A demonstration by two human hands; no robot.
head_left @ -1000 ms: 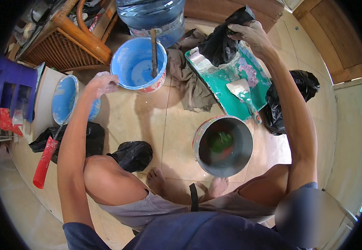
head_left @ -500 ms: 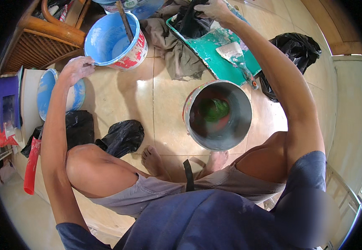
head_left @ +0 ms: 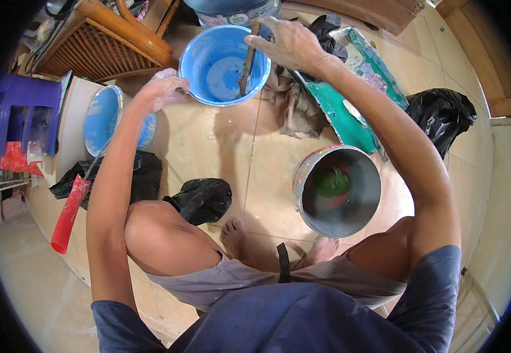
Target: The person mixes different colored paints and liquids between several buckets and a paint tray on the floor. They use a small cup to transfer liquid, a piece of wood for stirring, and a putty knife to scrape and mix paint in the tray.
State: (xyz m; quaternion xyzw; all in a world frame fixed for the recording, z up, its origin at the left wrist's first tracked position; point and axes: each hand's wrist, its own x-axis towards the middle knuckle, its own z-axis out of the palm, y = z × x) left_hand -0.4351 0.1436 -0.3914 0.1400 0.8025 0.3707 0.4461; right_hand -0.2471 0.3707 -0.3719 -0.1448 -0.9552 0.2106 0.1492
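My left hand (head_left: 165, 89) grips the near-left rim of a blue bucket (head_left: 211, 73), whose inside is smeared with pale blue. A rough wooden stick (head_left: 245, 73) leans upright inside it, and my right hand (head_left: 282, 42) has its thumb and fingers at the stick's upper end. Behind that hand, a crumpled black plastic bag (head_left: 332, 41) lies on a green paint tray (head_left: 320, 97). A grey cloth (head_left: 297, 115) sits beside the tray. In front stands a metal can (head_left: 358, 194) with something green inside.
A water jug (head_left: 232, 10) stands behind the bucket. At left are a rattan piece (head_left: 96, 50), purple plastic item (head_left: 23, 117), blue pail (head_left: 102, 117), red-handled roller (head_left: 70, 215) and black bags (head_left: 199, 197). Another black bag (head_left: 441, 115) lies right, near a wooden door (head_left: 479, 53).
My right hand has let go of the black bag, which now lies on the tray, and moved left to the stick. My left hand stays at the bucket's rim.
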